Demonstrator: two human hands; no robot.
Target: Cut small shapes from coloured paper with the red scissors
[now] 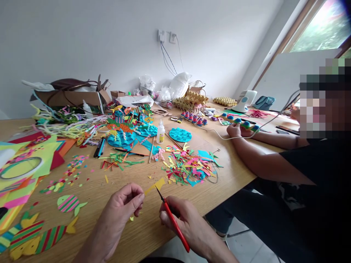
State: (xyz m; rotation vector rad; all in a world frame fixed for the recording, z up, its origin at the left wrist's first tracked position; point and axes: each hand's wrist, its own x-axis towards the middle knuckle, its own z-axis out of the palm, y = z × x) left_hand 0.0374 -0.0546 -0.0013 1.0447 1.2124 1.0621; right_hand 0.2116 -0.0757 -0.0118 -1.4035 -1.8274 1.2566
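Observation:
A thin piece of yellow paper (pixel 158 183) is pinched between the thumb and fingers of my left hand (pixel 124 204). My right hand (pixel 183 219) grips red-handled scissors (pixel 173 223), seen nearly edge-on. Their dark pointed tip is beside the yellow paper's free end; I cannot tell whether it touches. Just beyond my hands lies a heap of coloured paper scraps (pixel 189 166). To the left of my left hand rests a striped paper fish (pixel 68 204), with more paper fish (pixel 52 235) near the front edge.
A glue bottle (pixel 160 132) stands among blue discs (pixel 180 134) and markers (pixel 100 147). Coloured paper sheets (pixel 24 160) lie at the left. Egg trays (pixel 192 100) are at the back. On the right, a person's arms (pixel 255 157) rest on the table, hands at painted egg-carton pieces (pixel 249 126).

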